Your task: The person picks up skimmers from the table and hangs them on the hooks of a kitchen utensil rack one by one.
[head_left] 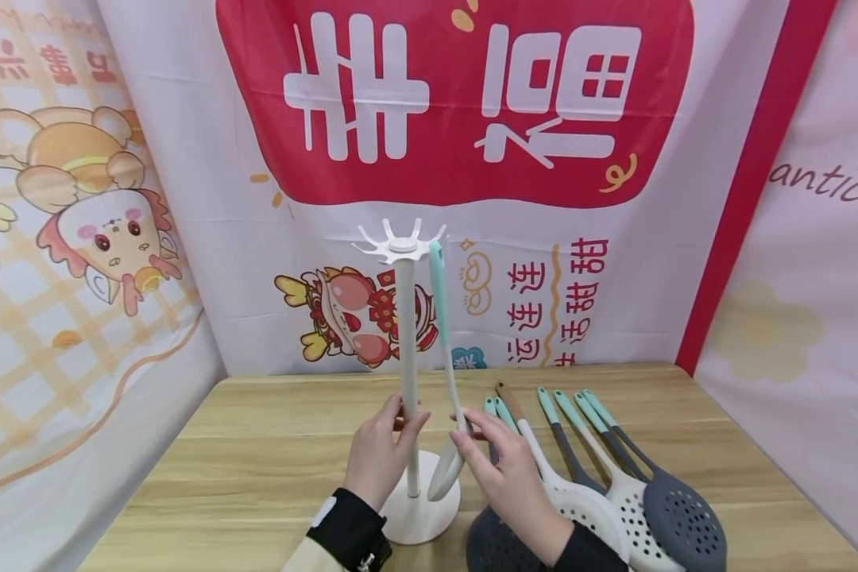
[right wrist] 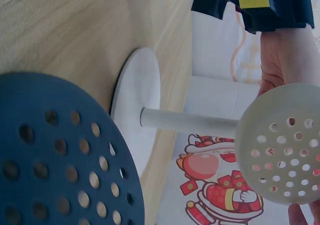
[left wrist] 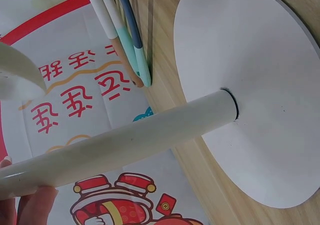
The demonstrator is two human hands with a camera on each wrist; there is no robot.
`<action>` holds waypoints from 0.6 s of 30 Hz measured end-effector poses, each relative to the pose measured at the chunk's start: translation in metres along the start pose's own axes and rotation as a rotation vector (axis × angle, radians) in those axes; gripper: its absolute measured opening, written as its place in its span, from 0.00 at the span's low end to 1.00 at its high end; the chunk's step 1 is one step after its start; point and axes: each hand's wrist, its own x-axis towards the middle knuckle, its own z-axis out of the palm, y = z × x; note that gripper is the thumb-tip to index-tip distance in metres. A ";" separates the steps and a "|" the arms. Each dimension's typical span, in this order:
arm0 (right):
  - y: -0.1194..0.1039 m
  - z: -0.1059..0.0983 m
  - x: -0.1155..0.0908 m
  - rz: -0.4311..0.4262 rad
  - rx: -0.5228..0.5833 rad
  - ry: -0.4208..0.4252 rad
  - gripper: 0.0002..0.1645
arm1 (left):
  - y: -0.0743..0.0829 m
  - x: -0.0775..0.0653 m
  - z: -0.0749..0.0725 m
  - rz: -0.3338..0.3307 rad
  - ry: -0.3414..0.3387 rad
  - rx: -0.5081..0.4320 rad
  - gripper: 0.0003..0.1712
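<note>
A white utensil rack [head_left: 406, 334] stands upright on a round base [head_left: 429, 524], with a ring of hooks [head_left: 403, 245] at its top. My left hand [head_left: 380, 453] grips its pole below the middle; in the left wrist view the pole [left wrist: 125, 140] runs from those fingers to the base. My right hand [head_left: 500, 469] pinches a white skimmer [head_left: 446, 477] low on its shaft, just right of the pole. Its mint handle [head_left: 438, 294] points up, the tip right at a hook on the right side. The right wrist view shows the perforated head [right wrist: 280, 150].
To the right, several more skimmers lie overlapping on the wooden table [head_left: 257, 445]: a dark grey one [head_left: 686, 508], a white one [head_left: 636, 508] and another dark one [right wrist: 55, 150] under my right forearm. A printed cloth [head_left: 243, 334] hangs behind the table.
</note>
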 end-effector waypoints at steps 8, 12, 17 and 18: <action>0.008 -0.012 0.006 0.048 0.004 -0.001 0.20 | 0.001 0.000 -0.001 -0.019 -0.009 0.003 0.15; 0.021 -0.025 0.013 0.120 -0.045 0.012 0.21 | 0.001 0.001 -0.001 -0.027 -0.014 -0.005 0.15; 0.045 -0.046 0.020 0.290 -0.256 0.025 0.27 | 0.000 0.001 0.000 -0.008 -0.002 -0.006 0.14; 0.050 -0.050 0.021 0.328 -0.295 0.011 0.28 | -0.001 0.001 0.000 -0.003 0.003 -0.004 0.14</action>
